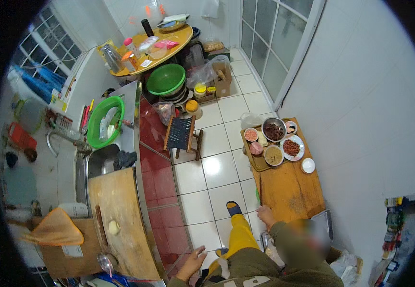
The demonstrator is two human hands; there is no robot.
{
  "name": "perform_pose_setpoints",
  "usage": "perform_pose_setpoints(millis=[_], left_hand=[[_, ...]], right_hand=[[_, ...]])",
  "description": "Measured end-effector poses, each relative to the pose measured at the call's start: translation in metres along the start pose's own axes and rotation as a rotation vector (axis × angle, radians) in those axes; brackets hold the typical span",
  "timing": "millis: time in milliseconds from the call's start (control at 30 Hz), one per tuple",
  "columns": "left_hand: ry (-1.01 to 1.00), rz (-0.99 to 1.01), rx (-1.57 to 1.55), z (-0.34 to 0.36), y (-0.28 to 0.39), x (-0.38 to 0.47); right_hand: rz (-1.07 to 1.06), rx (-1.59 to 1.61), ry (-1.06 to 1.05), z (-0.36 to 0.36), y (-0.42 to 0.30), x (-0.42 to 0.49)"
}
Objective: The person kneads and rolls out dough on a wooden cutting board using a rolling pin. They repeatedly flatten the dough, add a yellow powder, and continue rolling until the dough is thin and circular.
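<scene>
My left hand (192,264) hangs over the tiled floor beside the red counter front, its fingers apart and nothing in it. By the near corner of the wooden table (286,193), my right hand (266,216) has loosely bent fingers; whether it grips anything cannot be told. To my left, a wooden board (130,219) on the counter carries a ball of pale dough (114,227) and a rolling pin (101,225). On the wooden table, a tray (249,150) holds a metal bowl of dark food (274,129) and several smaller bowls. A plate of reddish nuts or beans (292,147) stands there too.
A folding stool (180,133) stands on the tiles ahead. Beyond it are a green basin (166,79), lidded jars (193,108) and a round table (175,37). The sink (103,159) and a green tub (106,122) line the left counter. A small white bowl (308,165) sits near the wall.
</scene>
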State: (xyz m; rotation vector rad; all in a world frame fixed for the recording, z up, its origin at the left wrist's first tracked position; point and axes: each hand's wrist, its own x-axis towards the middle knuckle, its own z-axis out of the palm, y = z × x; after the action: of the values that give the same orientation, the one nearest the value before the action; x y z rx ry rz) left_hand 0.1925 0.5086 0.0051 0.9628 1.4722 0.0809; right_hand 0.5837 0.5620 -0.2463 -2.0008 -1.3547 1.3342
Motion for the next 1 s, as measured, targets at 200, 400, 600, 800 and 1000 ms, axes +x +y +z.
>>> perform_pose_setpoints(millis=[200, 400, 600, 800, 1000], left_hand=[[0.228, 0.195, 0.123, -0.007, -0.073, 0.02], [-0.023, -0.061, 0.084, 0.01, -0.114, 0.048], [0.049, -0.43, -0.487, 0.016, -0.015, 0.062], [0.257, -0.312, -0.156, 0.006, 0.017, 0.043], [0.729, -0.081, -0.113, -0.035, 0.013, 0.006]], right_hand=[[0.375, 0.04, 0.018, -0.017, 0.036, 0.128], [0.368, -0.06, 0.148, -0.03, 0.064, 0.189], [0.422, 0.342, 0.025, -0.06, 0.122, 0.224], [0.39, -0.025, 0.096, -0.05, 0.219, 0.199], [-0.108, -0.697, 0.105, -0.023, 0.08, 0.186]])
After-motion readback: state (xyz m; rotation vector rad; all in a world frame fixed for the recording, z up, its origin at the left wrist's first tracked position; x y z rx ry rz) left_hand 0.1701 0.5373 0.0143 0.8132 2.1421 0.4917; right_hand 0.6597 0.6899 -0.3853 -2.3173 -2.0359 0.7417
